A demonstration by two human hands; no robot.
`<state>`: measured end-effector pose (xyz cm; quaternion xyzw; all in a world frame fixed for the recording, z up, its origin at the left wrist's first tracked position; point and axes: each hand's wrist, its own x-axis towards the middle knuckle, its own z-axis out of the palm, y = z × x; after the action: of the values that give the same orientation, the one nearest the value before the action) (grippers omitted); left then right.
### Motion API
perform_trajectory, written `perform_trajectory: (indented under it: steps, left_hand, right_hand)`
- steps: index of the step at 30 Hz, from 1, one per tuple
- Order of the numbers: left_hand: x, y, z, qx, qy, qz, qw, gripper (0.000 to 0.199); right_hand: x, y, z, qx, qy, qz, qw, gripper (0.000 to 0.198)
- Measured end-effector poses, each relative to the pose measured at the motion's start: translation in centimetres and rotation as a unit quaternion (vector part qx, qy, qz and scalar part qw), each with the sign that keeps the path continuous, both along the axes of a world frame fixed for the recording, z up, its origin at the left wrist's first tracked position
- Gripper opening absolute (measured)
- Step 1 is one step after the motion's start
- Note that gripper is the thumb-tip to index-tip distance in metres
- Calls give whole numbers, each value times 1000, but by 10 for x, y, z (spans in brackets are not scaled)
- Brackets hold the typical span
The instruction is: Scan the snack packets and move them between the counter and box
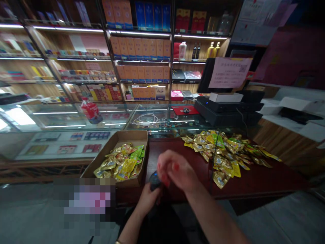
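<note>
My left hand [148, 200] is closed around a small dark device with a blue light [155, 180], close to the front edge of the dark red table. Just above and to the right of it, my right hand [177, 171] has its fingers curled inward. Motion blurs the fingertips, and whatever they may hold is hidden. Left of my hands, an open cardboard box [142, 137] contains several gold, yellow and green snack packets [127, 167]. A larger loose pile of similar packets [223, 154] lies on the table to the right.
Behind the table [162, 145] runs a glass display counter [114, 117] bearing a red-labelled bottle [90, 110], a white cable [146, 118] and a mouse [186, 110] on a red mat. A monitor [207, 74] stands at right. Stocked shelves [141, 61] line the wall.
</note>
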<state>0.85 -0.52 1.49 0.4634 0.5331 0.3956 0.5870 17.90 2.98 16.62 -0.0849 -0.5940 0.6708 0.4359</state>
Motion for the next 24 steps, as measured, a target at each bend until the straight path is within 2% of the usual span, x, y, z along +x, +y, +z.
perform_trajectory:
  steps: [1, 2, 3, 4, 6, 8, 11, 14, 16, 17, 19, 21, 23, 24]
  left_hand:
    - [0, -3, 2, 4, 1, 8, 1000, 26]
    - [1, -5, 5, 8, 0, 13, 1000, 24]
    - [1, -7, 7, 10, -3, 13, 1000, 23]
    - [1, -8, 9, 12, -8, 10, 1000, 22]
    - [1, -9, 10, 10, -19, 3, 1000, 21]
    - [1, -9, 8, 4, -24, -3, 1000, 19]
    - [0, -9, 4, -5, -16, -8, 1000, 18]
    - [-1, -9, 1, -12, -17, -18, 1000, 18]
    - [-1, -8, -1, -11, -21, -20, 1000, 18]
    - [-1, -8, -1, -8, -21, -20, 1000, 17]
    - [-1, -8, -2, -4, -20, -19, 1000, 17]
    - [-1, -9, -2, 1, -17, -15, 1000, 17]
    - [-1, -9, -3, 7, -19, -14, 1000, 17]
    - [-1, -10, -3, 11, -22, -16, 1000, 18]
  right_hand:
    - [6, 26, -5, 8, -100, -122, 987, 30]
    - [15, 54, -10, 19, -225, -252, 941, 31]
    - [24, 81, -17, 50, -406, -413, 814, 32]
    - [34, 107, -25, 40, -477, -445, 757, 33]
    - [54, 148, -42, 29, -549, -467, 693, 33]
    - [71, 173, -62, 23, -606, -474, 638, 33]
    - [86, 183, -89, 25, -682, -449, 577, 27]
    - [89, 181, -108, 83, -717, -452, 524, 32]
    - [88, 179, -117, 117, -708, -471, 513, 46]
    - [88, 177, -120, 121, -692, -479, 526, 53]
    - [86, 170, -128, 92, -631, -484, 600, 59]
    - [83, 154, -138, 47, -570, -477, 668, 49]
    - [78, 129, -153, -5, -512, -480, 713, 40]
    - [75, 115, -161, -35, -472, -492, 730, 41]
